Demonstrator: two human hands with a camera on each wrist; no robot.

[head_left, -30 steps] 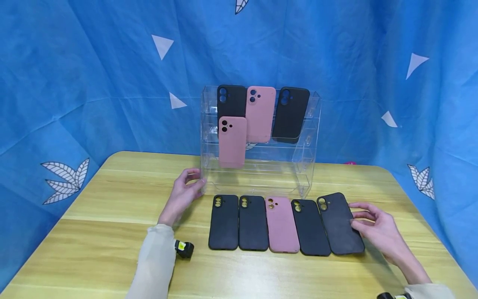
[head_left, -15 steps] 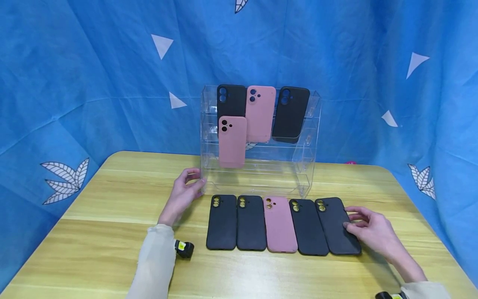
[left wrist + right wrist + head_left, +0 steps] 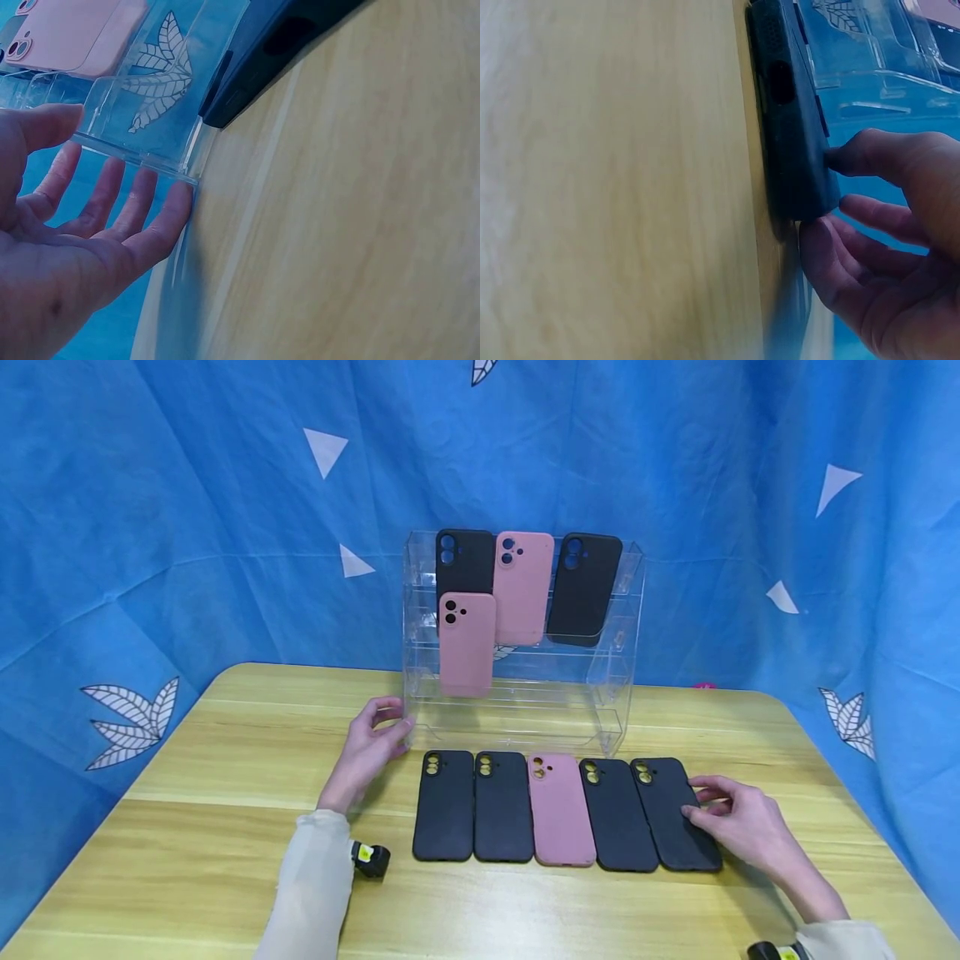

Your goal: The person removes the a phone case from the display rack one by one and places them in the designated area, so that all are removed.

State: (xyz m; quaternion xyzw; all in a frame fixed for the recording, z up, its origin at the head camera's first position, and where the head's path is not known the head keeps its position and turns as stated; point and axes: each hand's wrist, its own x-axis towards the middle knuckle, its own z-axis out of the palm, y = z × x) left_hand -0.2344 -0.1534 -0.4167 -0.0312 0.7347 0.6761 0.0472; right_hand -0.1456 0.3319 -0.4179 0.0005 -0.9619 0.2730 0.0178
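Five-across in the head view, a row of phone cases lies flat on the table: a black case point(image 3: 444, 806) at the left end, a second black case point(image 3: 503, 807), a pink case point(image 3: 561, 810), another black case point(image 3: 618, 815) and the rightmost black case point(image 3: 675, 814). My right hand point(image 3: 738, 822) pinches that last one at its right edge, thumb on its back and fingers along its side point(image 3: 799, 142). Beside the clear acrylic stand point(image 3: 525, 718), my left hand point(image 3: 369, 743) touches its left side with extended, slightly bent fingers point(image 3: 176, 206).
On the stand's upper tier are a black case point(image 3: 465, 562), a pink case point(image 3: 523, 589) and a black case point(image 3: 585, 589). Lower left on it, a pink case point(image 3: 467, 647) overlaps the black one. Behind the wooden table point(image 3: 225, 827) hangs a blue curtain point(image 3: 247, 527).
My right hand has brought the rightmost black case down flat and pushed it left against its neighbour. The whole row has slid slightly left. The left hand stays put.
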